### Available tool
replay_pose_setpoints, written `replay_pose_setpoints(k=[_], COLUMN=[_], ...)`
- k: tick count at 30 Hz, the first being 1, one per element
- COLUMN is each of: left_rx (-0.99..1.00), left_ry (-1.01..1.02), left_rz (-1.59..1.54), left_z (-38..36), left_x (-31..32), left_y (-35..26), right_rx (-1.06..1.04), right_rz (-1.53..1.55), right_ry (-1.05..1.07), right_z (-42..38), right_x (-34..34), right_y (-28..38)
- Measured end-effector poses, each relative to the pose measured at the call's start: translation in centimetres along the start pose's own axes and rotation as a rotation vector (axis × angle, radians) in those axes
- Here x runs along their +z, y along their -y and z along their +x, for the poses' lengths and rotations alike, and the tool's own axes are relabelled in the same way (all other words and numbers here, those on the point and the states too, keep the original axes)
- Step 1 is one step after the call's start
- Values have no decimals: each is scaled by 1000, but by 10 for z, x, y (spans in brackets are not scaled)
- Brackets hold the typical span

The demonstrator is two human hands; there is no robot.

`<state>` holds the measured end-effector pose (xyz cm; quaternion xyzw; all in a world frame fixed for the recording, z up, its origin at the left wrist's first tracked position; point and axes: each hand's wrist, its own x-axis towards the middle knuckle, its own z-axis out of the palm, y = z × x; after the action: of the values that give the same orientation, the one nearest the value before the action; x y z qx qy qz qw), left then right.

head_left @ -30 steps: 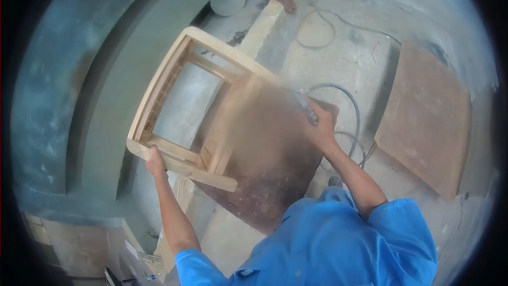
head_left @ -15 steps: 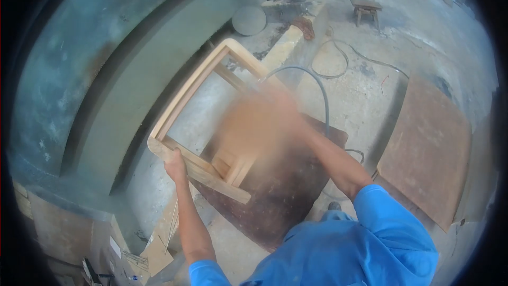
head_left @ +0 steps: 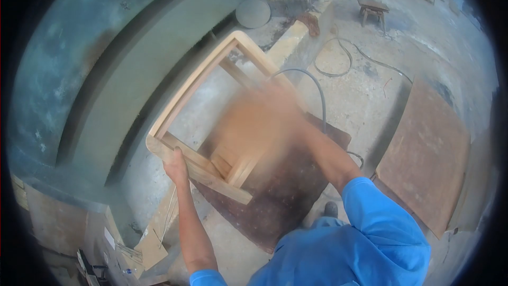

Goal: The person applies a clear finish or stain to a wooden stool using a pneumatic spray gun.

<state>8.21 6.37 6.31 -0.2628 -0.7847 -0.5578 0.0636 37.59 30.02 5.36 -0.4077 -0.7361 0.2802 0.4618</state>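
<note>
Left of centre in the head view, a pale wood frame [head_left: 233, 190] is slanting across the picture, its rounded corners pointing to the upper left and its lower part lying over a dark brown board [head_left: 280, 206]. Whether the board is bearing its weight is hard to tell. At the frame's lower left, the left hand [head_left: 175, 167] is gripping the near rail, the thumb pressing on its upper edge; the other fingers are mostly hiding behind the wood, so how close together they are cannot be told. Near the centre, the right hand [head_left: 275, 103] is blurring over the frame's right side, and its fingers are too smeared to read as spread, closed or pinching anything. A grey hose [head_left: 321, 95] is arching from beside the right forearm towards that hand; what the hand is holding cannot be told. Brownish haze is covering the middle of the frame.

Towards the top centre, a round disc [head_left: 253, 13] is standing near a pale ledge [head_left: 288, 42], with a reddish-brown lump [head_left: 308, 24] sitting on the ledge. In the upper right, a small stool [head_left: 373, 8] is standing on the floor [head_left: 365, 98], and a brown panel [head_left: 426, 153] is leaning at the right.
</note>
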Motion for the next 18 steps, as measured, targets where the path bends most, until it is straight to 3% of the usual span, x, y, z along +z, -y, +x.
replay_pose_setpoints(k=[1,10,13,18], left_rx=[-6,44,44,22], left_ry=[8,38,15,48], left_rz=[8,-36,-59,-20], left_z=[0,9,1,6], left_x=[0,0,-1,-2], left_y=[-1,23,16,21], right_rx=[113,116,38,-90], right_rz=[12,-21,134,529], right_ry=[40,-31,-126,11], right_z=[-6,-23,-16,-31], right_x=[-8,7,0,-3], right_y=[5,-40,-18,11])
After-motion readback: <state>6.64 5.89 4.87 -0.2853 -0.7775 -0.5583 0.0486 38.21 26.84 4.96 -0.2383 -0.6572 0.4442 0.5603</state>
